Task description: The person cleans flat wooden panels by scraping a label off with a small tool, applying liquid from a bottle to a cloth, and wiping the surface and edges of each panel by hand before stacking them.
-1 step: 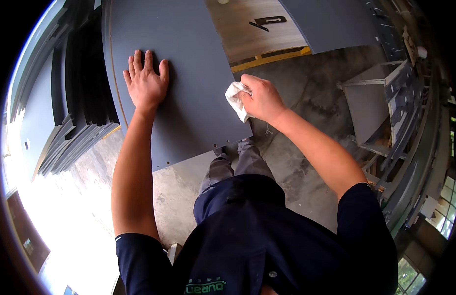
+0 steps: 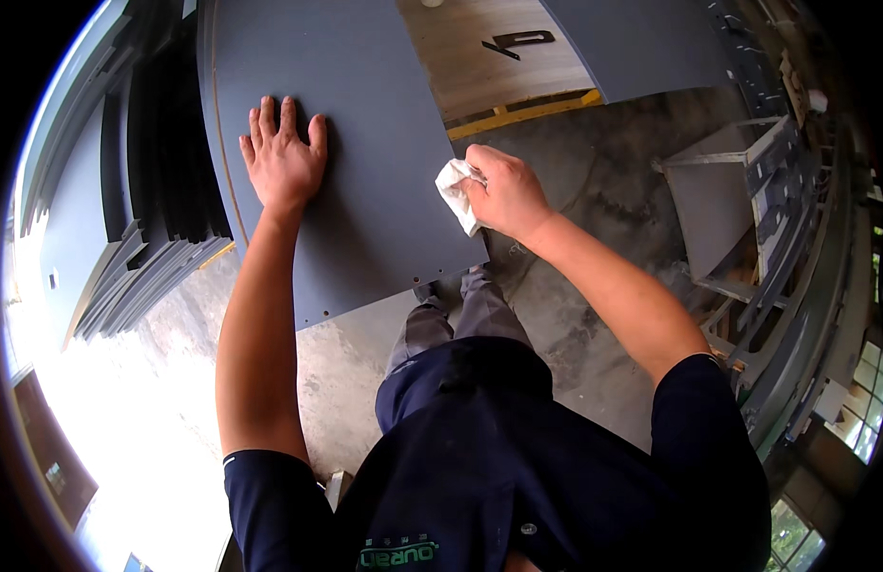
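A large dark grey panel (image 2: 375,114) lies in front of me, with a groove along its left side and small holes by its near edge. My left hand (image 2: 285,164) rests flat on it near the groove, fingers spread. At the panel's right edge my right hand (image 2: 508,189) is closed round a crumpled white cloth (image 2: 455,194). Part of the cloth is hidden inside the fist. Whether the cloth touches the panel's edge I cannot tell.
Many grey panels (image 2: 117,286) are stacked on the left. A wood-grain board (image 2: 498,81) beyond carries a dark handled tool (image 2: 525,39), and another grey panel (image 2: 641,48) lies at the far right. A grey box-like frame (image 2: 713,200) stands on the concrete floor (image 2: 594,315).
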Available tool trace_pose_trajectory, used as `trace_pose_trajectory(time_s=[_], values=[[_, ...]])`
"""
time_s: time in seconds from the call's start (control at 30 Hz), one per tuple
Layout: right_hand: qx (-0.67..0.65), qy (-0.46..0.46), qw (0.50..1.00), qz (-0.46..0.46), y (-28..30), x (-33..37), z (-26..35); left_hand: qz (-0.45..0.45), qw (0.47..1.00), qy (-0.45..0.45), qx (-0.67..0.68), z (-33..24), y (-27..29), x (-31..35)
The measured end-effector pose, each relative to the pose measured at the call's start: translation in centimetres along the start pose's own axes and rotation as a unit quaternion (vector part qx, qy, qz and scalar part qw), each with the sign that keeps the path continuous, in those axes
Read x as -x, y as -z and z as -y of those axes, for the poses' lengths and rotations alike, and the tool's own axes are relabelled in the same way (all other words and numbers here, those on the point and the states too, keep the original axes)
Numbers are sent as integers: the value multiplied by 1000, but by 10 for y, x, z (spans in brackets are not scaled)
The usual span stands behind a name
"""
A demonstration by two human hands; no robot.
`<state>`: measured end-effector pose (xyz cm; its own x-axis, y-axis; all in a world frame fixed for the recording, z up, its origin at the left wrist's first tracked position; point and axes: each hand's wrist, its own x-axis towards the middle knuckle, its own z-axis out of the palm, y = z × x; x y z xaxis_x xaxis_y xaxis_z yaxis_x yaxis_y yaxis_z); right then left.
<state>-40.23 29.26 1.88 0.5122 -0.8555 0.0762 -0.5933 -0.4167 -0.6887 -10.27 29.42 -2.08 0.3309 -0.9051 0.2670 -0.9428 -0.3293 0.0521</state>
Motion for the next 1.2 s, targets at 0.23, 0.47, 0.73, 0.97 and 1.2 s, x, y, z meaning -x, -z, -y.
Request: trace_pose_trajectory(time_s=[0.23, 0.47, 0.73, 0.97, 1.2], values=[[-10, -58, 993, 103, 27, 130, -28, 4, 1000, 11, 5, 4, 2, -1], [-258, -193, 945, 57, 10, 76, -3, 12, 1000, 6, 10, 1, 3, 2], [-182, -169, 969, -15, -33, 14, -9, 11, 998, 23, 50, -3, 14, 0], [-288, -177, 938, 70, -33, 14, -23, 17, 991, 119, 62, 11, 21, 25], [-419, -202, 883, 58, -28, 18, -19, 46, 952, 238, 187, 36, 63, 126]])
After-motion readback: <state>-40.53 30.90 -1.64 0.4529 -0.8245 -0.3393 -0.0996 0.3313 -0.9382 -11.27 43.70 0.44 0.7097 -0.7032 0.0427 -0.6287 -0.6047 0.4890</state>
